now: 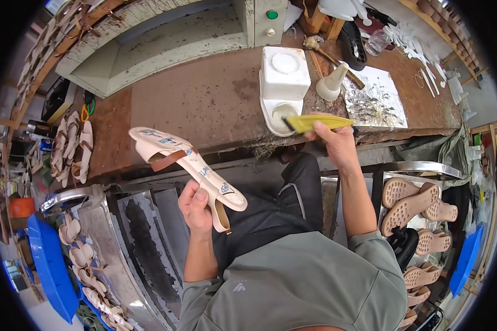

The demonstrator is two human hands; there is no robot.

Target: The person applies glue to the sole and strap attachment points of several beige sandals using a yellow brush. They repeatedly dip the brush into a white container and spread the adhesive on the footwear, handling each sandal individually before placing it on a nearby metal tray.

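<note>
My left hand [196,208] grips a beige sandal [201,168] near its heel, fingers wrapped round the back strap. The sandal is tilted, its toe pointing up and left over the workbench edge; it has a brown strap and blue printing on the insole. In my right hand [336,143] is a brush [323,121] with a flat yellow handle, its dark tip slightly blurred. That tip is at the round cup of a white plastic dispenser [286,77]; whether it touches the contents I cannot tell.
On the brown workbench [182,105] stand a cream cone-shaped nozzle [332,83], a hammer [337,60] and a stained white sheet [373,91]. More sandals [72,143] lie at the left end. Beige soles [410,209] sit on a metal rack at right, sandal uppers [83,256] at lower left.
</note>
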